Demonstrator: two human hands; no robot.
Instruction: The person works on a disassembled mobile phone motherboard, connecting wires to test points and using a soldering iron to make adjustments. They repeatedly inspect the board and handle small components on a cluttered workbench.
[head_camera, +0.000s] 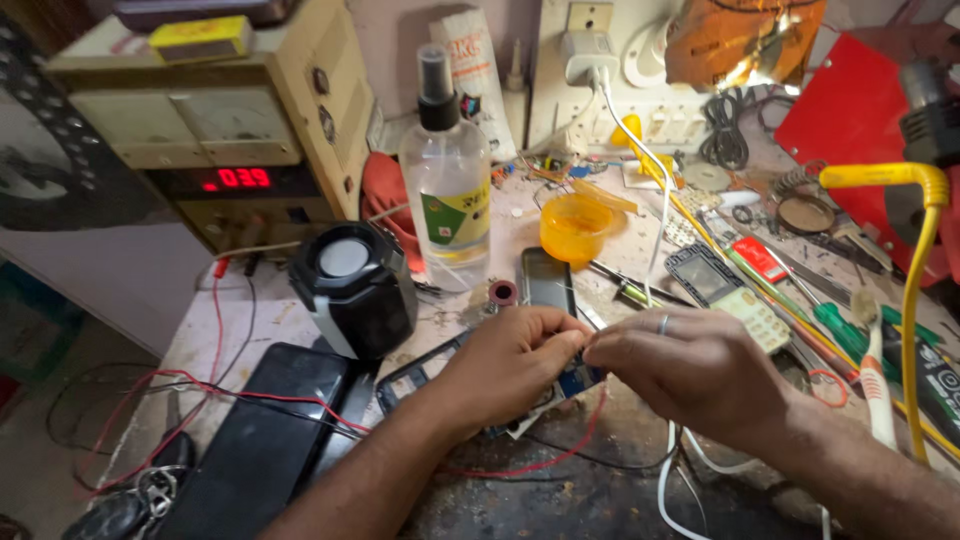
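I have my left hand (515, 362) and my right hand (690, 372) pinched together over the middle of the desk (590, 495), both closed on a small blue circuit board (578, 378) that peeks out between my fingertips, just above the open phone frame (405, 383) lying under my left wrist. The board is tiny and mostly hidden by my fingers, so I judge the thing to do well here is to grip it by its edges only, keep my wrists low and steady against the desk, and let the fingertips do the fine work rather than the whole hand. A red wire (530, 465) runs under my hands and a white cable (672, 490) loops beside my right wrist; I should mind neither snags as I turn the board. The dark phone (547, 280) lies just beyond my knuckles, with the orange cup (574, 228) and the spray bottle (447, 190) farther back, so there is little room to swing forward. The green screwdriver (838, 325) lies to my right, near enough to reach without letting go with my left.
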